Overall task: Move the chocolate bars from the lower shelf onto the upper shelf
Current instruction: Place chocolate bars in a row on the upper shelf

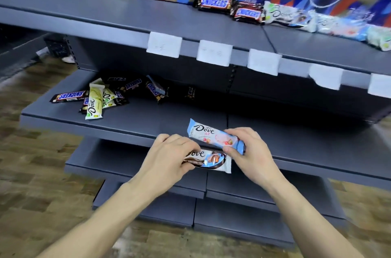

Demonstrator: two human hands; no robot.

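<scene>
L grip (169, 154) grasps brown Dove bar (208, 161), R grip (249, 149) blue Dove bar (211, 134), at lower shelf (137, 128) front edge.

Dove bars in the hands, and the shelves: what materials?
Light blue Dove bar and brown Dove bar: thin glossy plastic-film wrappers, judging by sheen and crimped end seals. Upper shelf and lower shelf: likely painted sheet metal, matte grey, with folded front lips.

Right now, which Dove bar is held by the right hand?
The light blue and pink Dove bar in the right hand; the left hand holds the brown one.
</scene>
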